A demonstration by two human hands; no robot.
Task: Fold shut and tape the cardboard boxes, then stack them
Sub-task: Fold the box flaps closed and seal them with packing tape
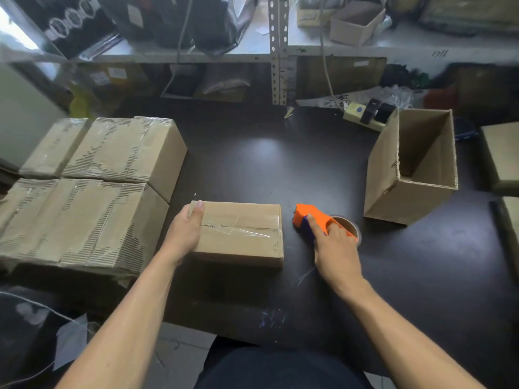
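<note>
- Closest to the camera, both bare forearms came up from the bottom edge of the frame over a dark tabletop (407,276) with a few pale scuffs on it.
- Left hand (184,231) was curled over the left end of a small closed cardboard box (241,234) just left of center, thumb on top, the other fingers out of sight down the side.
- That box sat flat on the table, flaps down, clear tape running along the top seam and down the right end.
- Right hand (334,245) was wrapped round an orange and purple tape dispenser (311,219) just right of the box, index finger laid straight along it. Dispenser and box weren't touching.
- The tape roll (349,224) poked out behind that hand; it looked to be resting on the table.
- Over at the left edge, taped boxes (84,192) stood packed together in two rows, the top skin badly peeled so the corrugation showed.
- Mid right, an open cardboard box (412,169) stood empty with torn rims. Another box (502,155) was cut off by the right edge.
- Behind it in the upper right, a pale power strip (365,116) with black plugs.
- Farthest back, across the top, a metal shelf (278,49) crammed with bags and cartons, all pretty blurry.
</note>
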